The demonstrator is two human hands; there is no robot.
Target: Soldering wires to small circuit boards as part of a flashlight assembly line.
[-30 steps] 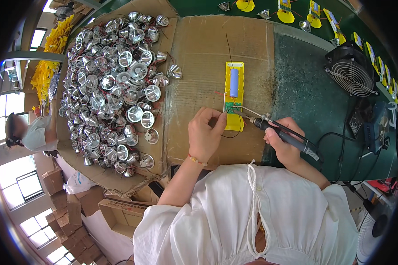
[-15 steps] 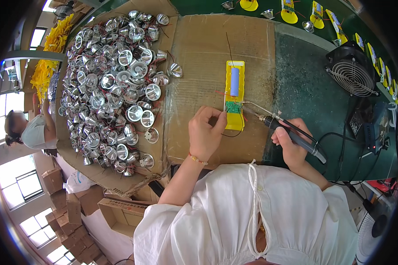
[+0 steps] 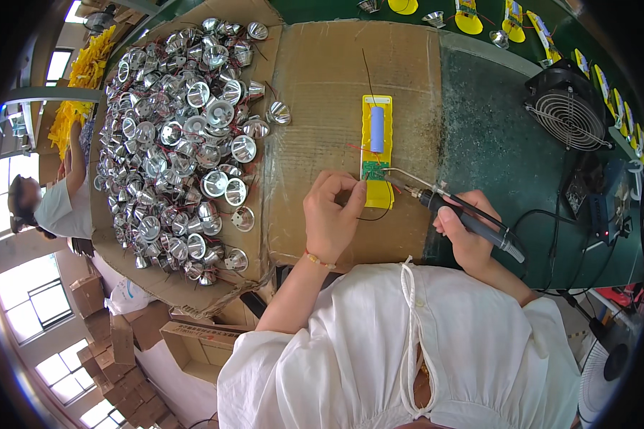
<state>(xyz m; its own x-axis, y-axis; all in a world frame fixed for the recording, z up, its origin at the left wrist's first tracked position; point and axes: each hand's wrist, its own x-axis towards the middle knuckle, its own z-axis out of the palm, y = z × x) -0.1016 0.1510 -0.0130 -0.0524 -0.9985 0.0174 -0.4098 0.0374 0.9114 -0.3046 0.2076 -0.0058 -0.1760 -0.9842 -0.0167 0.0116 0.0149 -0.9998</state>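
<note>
A yellow plastic housing [image 3: 381, 195] lies on the cardboard, with a blue cylindrical battery cell [image 3: 377, 130] and a small green circuit board [image 3: 373, 170] in it. Thin red and black wires run from these parts. My left hand [image 3: 333, 214] is at the board's left edge, thumb and forefinger pinched on a thin black wire; its end is hidden by the fingers. My right hand [image 3: 466, 232] grips a soldering iron [image 3: 472, 223] with a thin bent feed tube alongside. The tube's end reaches the board's right side, and the iron's tip points at the board's lower right.
Left of the cardboard mat [image 3: 322, 86], a carton holds a heap of silver reflector cups [image 3: 200, 125] with red wires. A black fan [image 3: 569, 118] and soldering station [image 3: 603, 218] stand at right. Several yellow housings [image 3: 468, 20] line the far edge. Another person [image 3: 61, 207] works at far left.
The iron and its feed tube have shifted slightly against the board, while my left hand keeps its pinch. The whole view has moved a little. At far left the other person's arm has risen.
</note>
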